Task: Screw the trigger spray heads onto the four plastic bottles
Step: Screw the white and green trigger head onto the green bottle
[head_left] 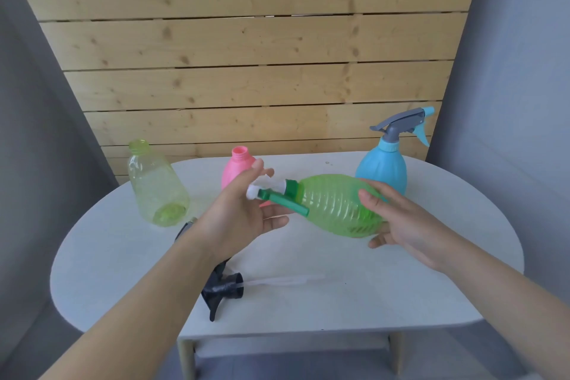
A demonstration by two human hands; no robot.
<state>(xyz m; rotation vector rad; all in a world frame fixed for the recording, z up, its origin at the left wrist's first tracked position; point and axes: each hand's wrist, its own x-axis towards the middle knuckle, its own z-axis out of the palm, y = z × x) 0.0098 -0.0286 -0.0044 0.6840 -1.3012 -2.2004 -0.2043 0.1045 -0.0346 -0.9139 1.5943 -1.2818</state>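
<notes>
My right hand (pixel 398 219) holds a green ribbed bottle (pixel 336 207) on its side above the table, gripping its base end. A green and white trigger spray head (pixel 274 193) sits at its neck, pointing left. My left hand (pixel 243 210) is around that head, thumb and fingers touching it. A blue bottle (pixel 382 170) with a grey and blue spray head (pixel 404 125) stands at the back right. A pink bottle (pixel 236 168) with a bare neck stands behind my left hand. A yellow-green clear bottle (pixel 155 185), also without a head, stands at the left.
A black trigger spray head (pixel 222 290) with a clear dip tube (pixel 283 281) lies on the white oval table (pixel 370 293) near its front edge. Another dark part (pixel 185 227) peeks out from under my left forearm. A wooden slat wall stands behind the table.
</notes>
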